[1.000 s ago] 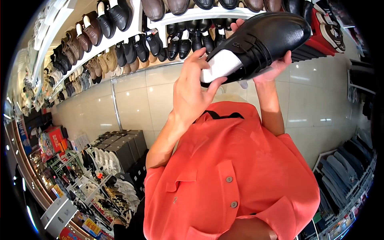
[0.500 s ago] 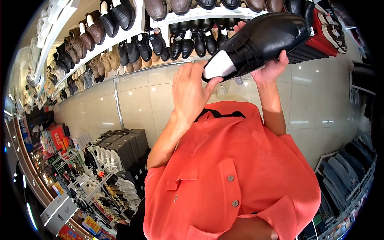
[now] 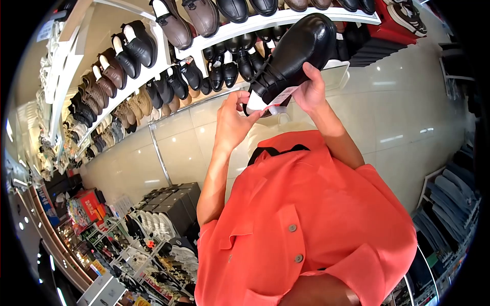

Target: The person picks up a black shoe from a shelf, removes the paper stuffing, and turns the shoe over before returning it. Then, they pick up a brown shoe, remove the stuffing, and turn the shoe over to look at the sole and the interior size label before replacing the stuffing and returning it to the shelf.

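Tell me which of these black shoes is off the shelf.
The black dress shoe held between the left hand and right hand; the rest sit on the white shelves.

Black shoe [image 3: 301,51], orange shirt [image 3: 306,214], perhaps pinkish tag [image 3: 282,95]

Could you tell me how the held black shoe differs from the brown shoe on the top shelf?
The black shoe is shiny black, the brown shoe mid-brown. The black shoe tilts between the left hand and right hand; the brown shoe rests on the shelf. Both look leather.
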`<state>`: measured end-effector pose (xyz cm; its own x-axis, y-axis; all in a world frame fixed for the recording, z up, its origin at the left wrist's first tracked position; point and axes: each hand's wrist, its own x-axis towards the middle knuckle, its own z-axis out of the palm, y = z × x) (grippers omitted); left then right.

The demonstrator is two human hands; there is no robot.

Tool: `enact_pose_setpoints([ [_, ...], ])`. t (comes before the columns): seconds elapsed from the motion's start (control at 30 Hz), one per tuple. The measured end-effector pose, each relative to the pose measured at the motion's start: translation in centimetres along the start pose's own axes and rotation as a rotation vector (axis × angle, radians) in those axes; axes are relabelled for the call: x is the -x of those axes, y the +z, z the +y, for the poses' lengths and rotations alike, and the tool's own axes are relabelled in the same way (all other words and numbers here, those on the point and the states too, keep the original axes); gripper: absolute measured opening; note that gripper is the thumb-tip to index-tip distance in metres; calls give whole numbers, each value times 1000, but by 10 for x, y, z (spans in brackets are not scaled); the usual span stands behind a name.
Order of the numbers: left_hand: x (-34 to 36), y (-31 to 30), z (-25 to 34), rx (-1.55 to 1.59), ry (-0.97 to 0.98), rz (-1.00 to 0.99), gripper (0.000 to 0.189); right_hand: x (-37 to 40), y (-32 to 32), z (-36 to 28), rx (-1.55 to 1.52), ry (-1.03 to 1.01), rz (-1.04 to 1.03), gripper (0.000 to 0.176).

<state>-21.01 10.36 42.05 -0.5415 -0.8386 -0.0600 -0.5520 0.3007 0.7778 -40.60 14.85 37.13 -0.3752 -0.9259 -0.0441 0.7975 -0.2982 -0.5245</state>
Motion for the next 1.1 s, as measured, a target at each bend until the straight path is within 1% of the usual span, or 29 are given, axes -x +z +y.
enact_pose_setpoints([
  [0.07,4,-6,-1,-36,0,-9,43,-2,-2,-1,21,22,28,64],
  [0.13,3,-10,1,-74,54,-15,42,-5,-4,-2,58,40,-29,65],
  [0.2,5,-15,8,-74,52,-7,40,-4,2,-2,67,57,-31,66],
  [0.27,8,-20,18,-119,-85,-89,40,-3,8,0,81,67,-35,67],
  [0.3,9,-19,19,-119,-85,-89,40,-2,11,2,102,73,-19,69],
  [0.33,11,-17,20,-148,-141,-115,40,-1,15,4,123,76,0,71],
  [0.37,10,-15,21,-178,-189,-143,40,0,19,5,-28,79,-23,54],
  [0.4,11,-11,15,-173,-172,-155,40,-2,17,7,-39,86,-53,56],
  [0.47,16,2,-11,147,-132,-148,43,-4,18,5,-106,128,-20,58],
  [0.5,17,6,-17,158,-116,-165,45,-5,10,12,-87,142,33,60],
  [0.53,16,10,-21,189,-99,-175,45,-5,12,12,-72,145,-7,62],
  [0.6,14,15,-32,257,-131,-204,46,-3,16,11,63,153,-12,65],
  [0.63,14,17,-34,258,-117,-221,46,-4,17,11,109,133,-6,66],
  [0.73,15,13,-33,296,-117,-195,42,-5,16,7,182,111,13,65],
  [0.8,16,4,-30,130,-170,-341,34,-3,8,13,221,202,-45,65],
  [0.83,17,10,-39,113,-223,-333,30,-2,7,14,280,208,-108,67],
  [0.87,17,14,-45,111,-215,-339,30,0,10,20,269,131,-124,67],
  [0.93,21,22,-54,360,-208,-341,33,1,9,15,357,198,-173,64],
  [0.97,25,27,-61,379,-178,-317,44,1,8,15,354,196,-172,64],
  [1.0,25,27,-55,376,-180,-315,44,0,7,16,272,198,-125,63],
  [1.03,24,24,-45,302,-137,-328,50,0,7,18,190,203,-81,62],
  [1.07,22,17,-37,223,-100,-323,56,-1,-2,24,14,256,-68,63],
  [1.1,22,11,-34,139,-140,-385,62,0,-3,22,-5,254,-65,64],
])
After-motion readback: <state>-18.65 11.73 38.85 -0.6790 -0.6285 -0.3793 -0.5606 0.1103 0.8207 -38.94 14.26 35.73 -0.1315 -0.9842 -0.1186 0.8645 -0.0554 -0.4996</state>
